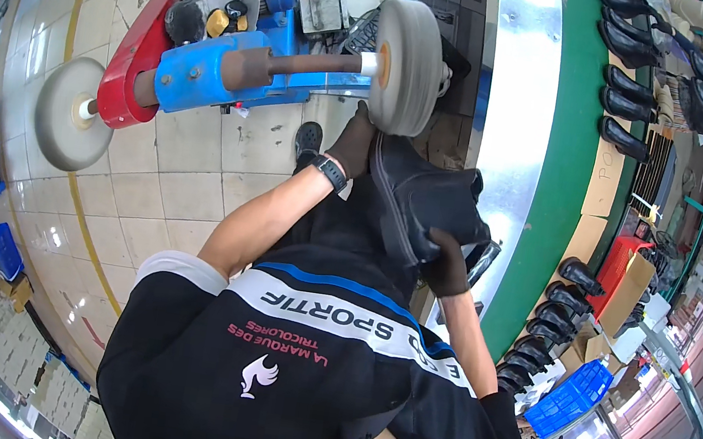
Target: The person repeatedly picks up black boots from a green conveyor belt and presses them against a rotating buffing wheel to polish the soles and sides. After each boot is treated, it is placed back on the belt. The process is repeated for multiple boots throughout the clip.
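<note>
A black ankle boot [428,196] is held on its side in front of me, its toe end up against the underside of a round buffing wheel [410,68]. My right hand [447,266], in a dark glove, is closed around the heel end of the boot. At the toe end my left hand [353,144], also gloved and with a watch on the wrist, is closed against the sole side; its fingers are partly hidden by the boot and lie close to the wheel. The wheel's surface looks streaked.
The blue and red buffing machine [201,73] carries a second wheel [72,114] at its left end. To my right runs a metal edge [520,91] beside a green conveyor surface [576,107]. Black shoes [625,92] and a blue crate [569,398] stand beyond it.
</note>
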A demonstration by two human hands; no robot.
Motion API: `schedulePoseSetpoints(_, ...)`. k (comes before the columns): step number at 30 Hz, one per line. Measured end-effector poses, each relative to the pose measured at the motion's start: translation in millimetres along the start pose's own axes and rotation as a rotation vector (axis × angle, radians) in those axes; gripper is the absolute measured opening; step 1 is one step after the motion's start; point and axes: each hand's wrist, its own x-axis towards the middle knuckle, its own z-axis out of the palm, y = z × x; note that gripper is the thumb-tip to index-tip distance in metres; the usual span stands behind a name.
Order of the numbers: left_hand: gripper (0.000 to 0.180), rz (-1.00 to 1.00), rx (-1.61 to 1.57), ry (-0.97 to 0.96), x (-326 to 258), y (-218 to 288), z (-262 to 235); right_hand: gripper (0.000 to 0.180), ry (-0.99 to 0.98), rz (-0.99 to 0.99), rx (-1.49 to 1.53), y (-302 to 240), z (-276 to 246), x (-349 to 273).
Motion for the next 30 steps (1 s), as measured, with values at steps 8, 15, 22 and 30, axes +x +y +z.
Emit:
schedulePoseSetpoints(8,0.091,-0.014,0.028,0.209,64,27,-34,0.031,-0.125,0.116,0.386,24,15,103)
schedulePoseSetpoints(15,0.087,-0.014,0.024,0.173,73,41,-38,0.032,-0.085,-0.067,0.092,46,-3,128)
schedulePoseSetpoints(22,0.087,-0.059,-0.011,0.198,-12,3,21,0.048,0.027,-0.182,-0.426,22,-17,22)
schedulePoseSetpoints(30,0.075,-0.009,0.043,0.218,1,-17,-11,0.084,-0.04,-0.399,-1.611,-62,99,-24)
